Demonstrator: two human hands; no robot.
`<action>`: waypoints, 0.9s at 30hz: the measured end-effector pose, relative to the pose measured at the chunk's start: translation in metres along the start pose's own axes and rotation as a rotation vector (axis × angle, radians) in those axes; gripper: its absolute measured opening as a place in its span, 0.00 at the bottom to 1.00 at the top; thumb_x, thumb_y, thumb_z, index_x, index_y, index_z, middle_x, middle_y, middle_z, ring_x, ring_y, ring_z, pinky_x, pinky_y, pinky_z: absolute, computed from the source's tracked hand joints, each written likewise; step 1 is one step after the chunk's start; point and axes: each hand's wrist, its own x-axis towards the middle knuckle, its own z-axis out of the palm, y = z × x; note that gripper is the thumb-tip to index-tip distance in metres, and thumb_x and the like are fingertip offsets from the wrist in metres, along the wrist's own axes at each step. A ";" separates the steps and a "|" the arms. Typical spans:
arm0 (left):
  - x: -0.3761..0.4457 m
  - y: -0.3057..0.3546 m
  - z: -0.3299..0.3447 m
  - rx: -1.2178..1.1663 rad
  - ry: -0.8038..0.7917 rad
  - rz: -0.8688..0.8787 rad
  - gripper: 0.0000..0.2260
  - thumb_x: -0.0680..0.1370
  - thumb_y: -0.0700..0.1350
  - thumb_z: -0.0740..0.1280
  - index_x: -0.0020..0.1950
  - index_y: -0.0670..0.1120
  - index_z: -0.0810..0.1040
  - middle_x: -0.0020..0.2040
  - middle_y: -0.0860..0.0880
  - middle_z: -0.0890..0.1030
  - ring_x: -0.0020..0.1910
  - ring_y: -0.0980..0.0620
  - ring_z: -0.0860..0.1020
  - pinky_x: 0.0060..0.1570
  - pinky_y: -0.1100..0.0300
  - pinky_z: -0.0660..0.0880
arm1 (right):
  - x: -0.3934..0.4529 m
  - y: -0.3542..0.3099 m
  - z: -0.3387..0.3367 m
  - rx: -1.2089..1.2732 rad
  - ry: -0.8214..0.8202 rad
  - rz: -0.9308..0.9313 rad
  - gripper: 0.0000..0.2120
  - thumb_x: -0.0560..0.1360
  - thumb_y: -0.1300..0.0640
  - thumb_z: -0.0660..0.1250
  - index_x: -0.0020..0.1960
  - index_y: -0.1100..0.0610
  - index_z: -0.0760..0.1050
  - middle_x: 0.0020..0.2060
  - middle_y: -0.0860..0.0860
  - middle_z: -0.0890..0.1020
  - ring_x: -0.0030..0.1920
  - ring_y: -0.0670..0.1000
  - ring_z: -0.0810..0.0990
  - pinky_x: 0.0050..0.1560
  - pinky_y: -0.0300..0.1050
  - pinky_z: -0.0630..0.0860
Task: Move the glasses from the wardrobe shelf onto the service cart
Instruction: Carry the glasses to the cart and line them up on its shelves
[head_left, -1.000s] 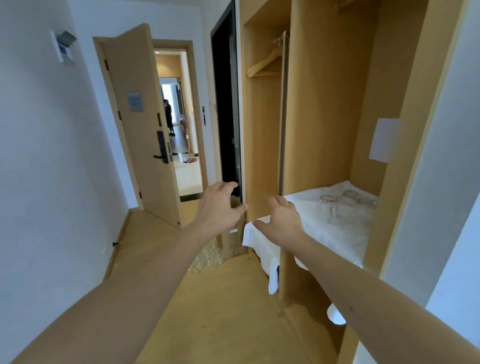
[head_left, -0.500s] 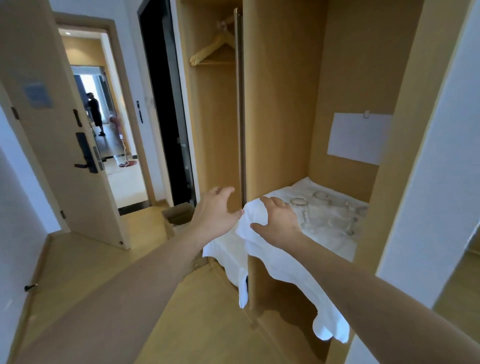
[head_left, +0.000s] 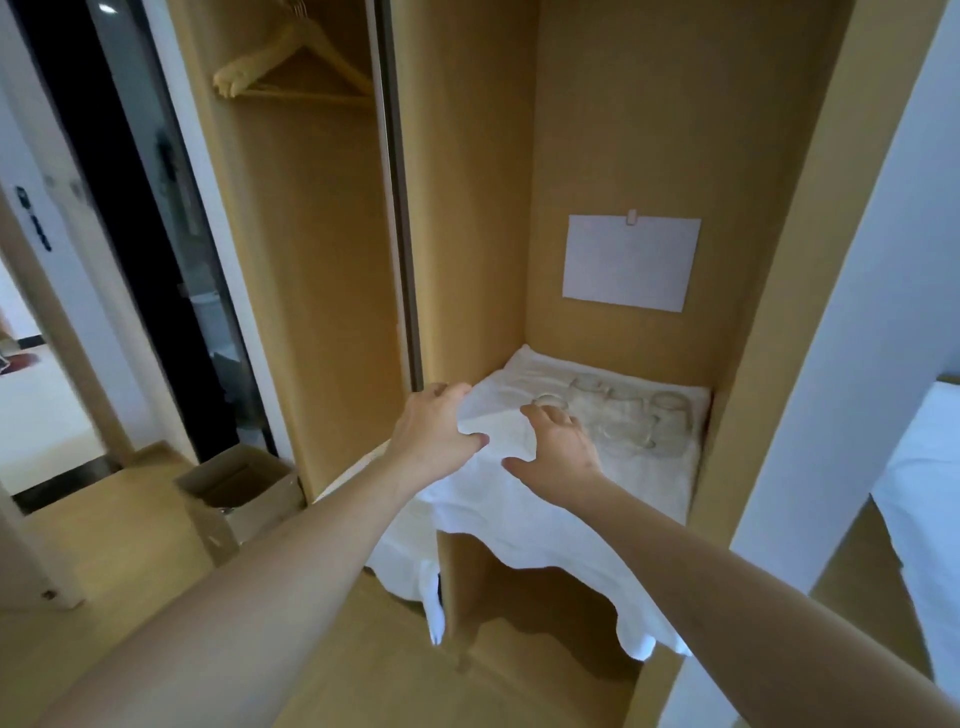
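Now I hold both hands spread and empty over the white cloth (head_left: 519, 499), left hand (head_left: 434, 434), right hand (head_left: 558, 452) near the glasses (head_left: 618, 415).

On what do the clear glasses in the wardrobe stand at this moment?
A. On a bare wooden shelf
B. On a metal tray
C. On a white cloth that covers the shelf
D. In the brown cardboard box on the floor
C: the clear drinking glasses stand on the wrinkled white cloth that is spread over the wardrobe shelf and hangs over its front edge.
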 end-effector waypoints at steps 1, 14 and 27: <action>0.005 -0.004 0.002 -0.005 -0.018 0.013 0.33 0.73 0.55 0.75 0.76 0.52 0.68 0.74 0.50 0.70 0.73 0.46 0.67 0.64 0.54 0.68 | 0.001 -0.001 0.002 -0.003 0.004 0.018 0.38 0.76 0.43 0.70 0.80 0.50 0.59 0.78 0.52 0.63 0.74 0.60 0.64 0.73 0.56 0.66; 0.093 0.005 0.081 -0.105 -0.163 0.149 0.34 0.72 0.55 0.76 0.76 0.52 0.68 0.74 0.50 0.69 0.72 0.48 0.67 0.58 0.61 0.67 | 0.056 0.060 0.012 -0.037 0.056 0.211 0.36 0.74 0.44 0.71 0.78 0.51 0.63 0.73 0.53 0.69 0.71 0.60 0.69 0.70 0.54 0.68; 0.196 0.016 0.164 0.006 -0.292 0.173 0.38 0.66 0.50 0.81 0.73 0.49 0.71 0.69 0.44 0.74 0.68 0.43 0.72 0.60 0.52 0.74 | 0.172 0.139 0.016 -0.084 0.046 0.222 0.40 0.70 0.47 0.74 0.78 0.49 0.62 0.72 0.54 0.68 0.71 0.61 0.67 0.69 0.54 0.66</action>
